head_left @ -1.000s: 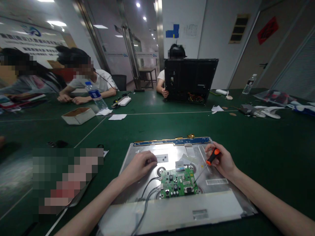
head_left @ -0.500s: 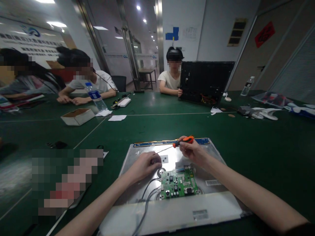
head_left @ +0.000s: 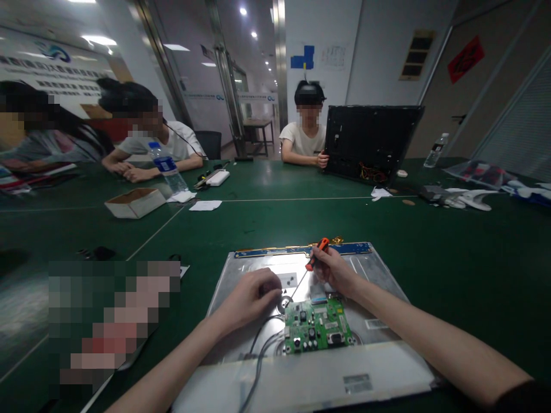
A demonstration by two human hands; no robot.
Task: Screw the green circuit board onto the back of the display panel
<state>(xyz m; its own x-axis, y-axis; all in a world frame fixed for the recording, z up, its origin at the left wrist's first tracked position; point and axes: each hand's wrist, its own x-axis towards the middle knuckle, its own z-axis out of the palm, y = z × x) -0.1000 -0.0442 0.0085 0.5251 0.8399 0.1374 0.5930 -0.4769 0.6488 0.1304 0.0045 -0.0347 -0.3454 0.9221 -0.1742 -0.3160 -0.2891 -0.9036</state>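
Observation:
A screwdriver (head_left: 317, 254) with an orange and black handle is held in my right hand (head_left: 333, 269). Its thin shaft slants down to the left, and the tip is at the upper left corner of a green circuit board (head_left: 318, 324). My left hand (head_left: 262, 289) hovers at the panel just left of that corner, fingers loosely bent, thumb apart from them, with nothing visible in it. Under both hands lies a flat metal-backed display panel (head_left: 365, 295), with a blue strip board (head_left: 353, 248) along its far edge. Grey cables (head_left: 260, 361) run from the green board toward me.
Across the green table (head_left: 258, 223), a person holds up a black monitor housing (head_left: 372, 143). Two other people sit at the left. A small open box (head_left: 135, 203), a water bottle (head_left: 167, 166), papers and plastic scraps (head_left: 465, 197) lie about.
My right hand has tilted the screwdriver steeper, its tip moving down from near my left fingers to the board's corner. The black housing opposite has shifted right.

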